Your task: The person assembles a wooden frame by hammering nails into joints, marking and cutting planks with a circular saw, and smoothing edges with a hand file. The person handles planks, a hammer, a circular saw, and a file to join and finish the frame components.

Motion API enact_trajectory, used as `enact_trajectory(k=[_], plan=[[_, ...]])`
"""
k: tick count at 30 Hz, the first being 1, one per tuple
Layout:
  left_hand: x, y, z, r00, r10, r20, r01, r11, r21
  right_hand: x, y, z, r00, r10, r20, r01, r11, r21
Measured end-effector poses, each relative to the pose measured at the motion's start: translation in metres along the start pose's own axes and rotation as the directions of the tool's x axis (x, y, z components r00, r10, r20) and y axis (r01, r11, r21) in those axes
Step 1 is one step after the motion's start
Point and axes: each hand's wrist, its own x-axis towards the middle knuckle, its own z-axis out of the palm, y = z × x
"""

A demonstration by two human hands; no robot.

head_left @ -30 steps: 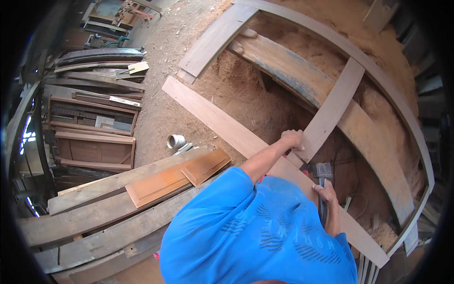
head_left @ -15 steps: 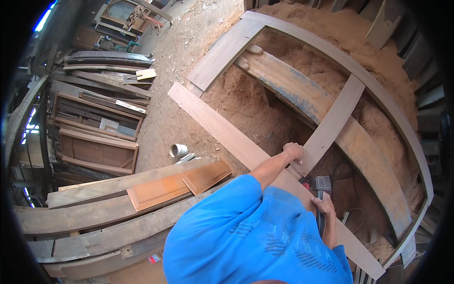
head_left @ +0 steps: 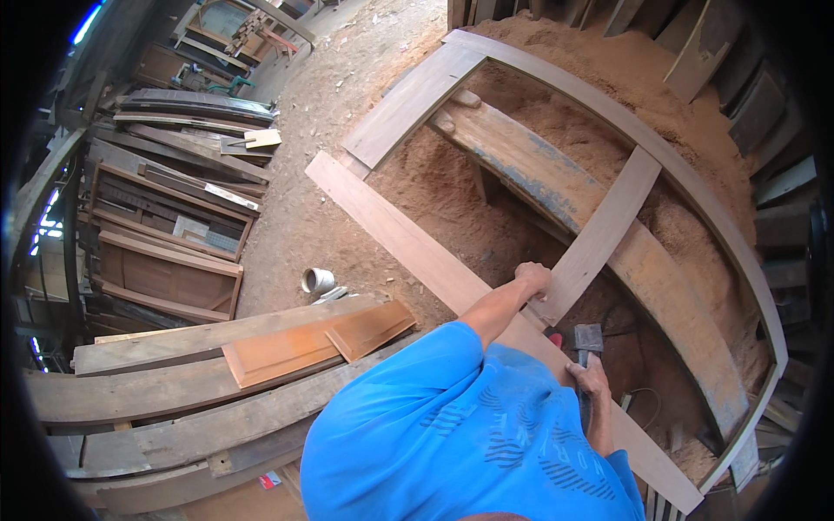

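Note:
A large pale wooden frame (head_left: pixel 408 97) lies before me, its long near rail (head_left: pixel 395 230) running diagonally under my left arm. A crosspiece (head_left: pixel 599 234) joins the far rail and reaches close to the near one. My left hand (head_left: pixel 533 280) is closed at the left edge of the crosspiece's near end; its fingertips are hidden. On the near side of the rail, my right hand (head_left: pixel 591 376) is wrapped round the handle of a hammer. The hammer's square grey head (head_left: pixel 589 337) points away from me, just right of the joint, apart from the wood.
Beneath the frame runs a worn plank bench (head_left: pixel 530 161) over heaped sawdust (head_left: pixel 695 122). Long boards (head_left: pixel 139 395) with orange-brown panels (head_left: pixel 282 352) lie at the left. A white cup-like container (head_left: pixel 318 280) rests on the ground. Wooden frames (head_left: pixel 165 269) are stacked farther left.
The view has shifted slightly, moving the surroundings a little leftward. Both hands keep their grips, with the hammer still beside the joint.

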Motion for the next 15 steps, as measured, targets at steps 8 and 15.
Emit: enact_trajectory(k=[8,15], plan=[[0.011,0.000,0.010,0.997,-0.015,0.070,0.015,1.000,-0.005,0.002,0.014,0.005,0.999,-0.008,-0.031,0.011,0.997,0.076],[0.026,-0.002,0.008,0.991,-0.030,0.132,0.026,0.999,0.029,0.021,0.013,-0.011,0.996,-0.044,-0.077,0.044,0.999,0.009]])
